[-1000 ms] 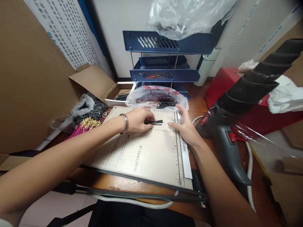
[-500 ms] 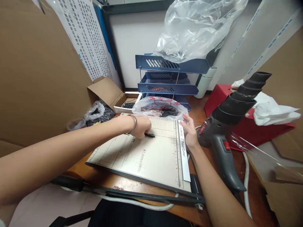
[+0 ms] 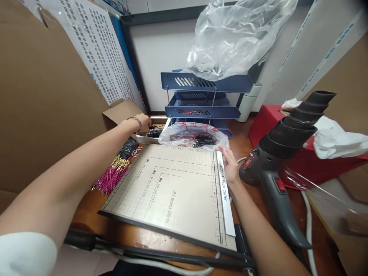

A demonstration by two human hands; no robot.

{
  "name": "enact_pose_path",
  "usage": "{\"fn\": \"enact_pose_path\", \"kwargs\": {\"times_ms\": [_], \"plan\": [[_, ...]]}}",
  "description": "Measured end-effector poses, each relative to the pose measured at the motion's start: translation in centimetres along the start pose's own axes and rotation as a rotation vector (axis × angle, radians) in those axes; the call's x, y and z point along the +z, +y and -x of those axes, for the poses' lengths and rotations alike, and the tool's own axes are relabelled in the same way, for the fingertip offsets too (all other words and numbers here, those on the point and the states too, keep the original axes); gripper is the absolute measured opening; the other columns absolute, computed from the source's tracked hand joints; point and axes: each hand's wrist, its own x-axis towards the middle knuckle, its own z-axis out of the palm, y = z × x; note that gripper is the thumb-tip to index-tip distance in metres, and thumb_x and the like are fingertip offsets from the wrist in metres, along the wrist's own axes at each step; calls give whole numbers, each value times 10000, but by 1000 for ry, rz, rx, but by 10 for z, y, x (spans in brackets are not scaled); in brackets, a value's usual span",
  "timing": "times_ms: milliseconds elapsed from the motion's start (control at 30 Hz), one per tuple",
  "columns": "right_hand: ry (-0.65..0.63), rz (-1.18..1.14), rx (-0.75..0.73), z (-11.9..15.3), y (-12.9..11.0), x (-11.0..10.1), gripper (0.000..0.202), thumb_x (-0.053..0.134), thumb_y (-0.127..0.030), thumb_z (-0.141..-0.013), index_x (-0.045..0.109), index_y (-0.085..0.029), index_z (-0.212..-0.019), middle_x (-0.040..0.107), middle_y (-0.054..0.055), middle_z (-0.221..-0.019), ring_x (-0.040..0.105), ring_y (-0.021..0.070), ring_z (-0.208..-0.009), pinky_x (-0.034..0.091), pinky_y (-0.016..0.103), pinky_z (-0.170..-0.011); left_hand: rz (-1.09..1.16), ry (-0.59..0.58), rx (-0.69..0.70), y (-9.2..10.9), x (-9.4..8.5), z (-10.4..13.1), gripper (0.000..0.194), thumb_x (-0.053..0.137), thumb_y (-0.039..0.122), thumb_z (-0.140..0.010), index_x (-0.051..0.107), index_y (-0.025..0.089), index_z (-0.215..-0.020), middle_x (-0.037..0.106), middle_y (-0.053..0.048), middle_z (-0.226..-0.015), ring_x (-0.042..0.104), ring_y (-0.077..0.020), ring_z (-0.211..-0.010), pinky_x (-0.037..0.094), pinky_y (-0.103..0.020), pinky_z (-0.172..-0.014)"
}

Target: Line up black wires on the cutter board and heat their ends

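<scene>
My left hand (image 3: 143, 123) reaches over a small open box (image 3: 143, 137). Its fingers are closed, and thin black pieces (image 3: 157, 127) show at the fingertips; the grip itself is partly hidden. More black pieces (image 3: 154, 133) lie inside the box. My right hand (image 3: 230, 165) rests with fingers stretched along the upper end of the white "Paper Cutter" rail (image 3: 225, 195). The gridded board of the paper cutter (image 3: 189, 199) lies bare between my arms. Beyond its far edge stands a clear plastic bag (image 3: 165, 138) with black strands (image 3: 204, 142) in it.
Magenta pieces with gold ends (image 3: 110, 176) lie left of the board. The cutter's black arm (image 3: 161, 257) runs along the front. A heat gun (image 3: 276, 180) and red tissue box (image 3: 261, 122) stand right. Blue trays (image 3: 201, 111) rise behind.
My left hand has moved left and away from above the board to the small box, with black pieces at its fingers. The magenta bundle has come into view. My right hand stays at the rail.
</scene>
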Motion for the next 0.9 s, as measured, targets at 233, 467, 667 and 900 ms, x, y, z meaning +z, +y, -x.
{"fn": "enact_pose_path", "kwargs": {"times_ms": [233, 467, 667, 900], "plan": [[1, 28, -2, -2, 3, -2, 571, 805, -670, -653, 688, -231, -999, 755, 34, -981, 693, 269, -1036, 504, 400, -924, 41, -53, 100, 9, 32, -16, 373, 693, 281, -648, 808, 224, -998, 802, -91, -1114, 684, -270, -995, 481, -299, -812], [-66, -67, 68, -4, 0, -3, 539, 834, -656, -633, 712, -271, -989, 739, 14, -986, 667, 276, -1082, 486, 439, -1014, 125, 43, 135, 15, 41, -16, 364, 618, 357, -757, 814, 296, -1058, 814, -12, -1074, 709, -237, -952, 466, -283, -740], [-178, -178, 100, -5, -2, -7, 536, 752, -700, -748, 727, -267, -1063, 730, 35, -1114, 628, 308, -1261, 432, 510, -1183, 327, 818, 252, 34, 35, 15, 370, 463, 430, -935, 725, 182, -852, 734, -66, -766, 635, -183, -696, 451, -308, -677], [-202, -181, 87, -3, -4, -7, 529, 738, -694, -761, 729, -268, -1074, 735, 37, -1154, 601, 300, -1318, 370, 520, -1257, 194, 546, 677, 147, 25, 9, 335, 530, 424, -959, 763, 216, -839, 766, -57, -819, 657, -189, -726, 443, -314, -664]]}}
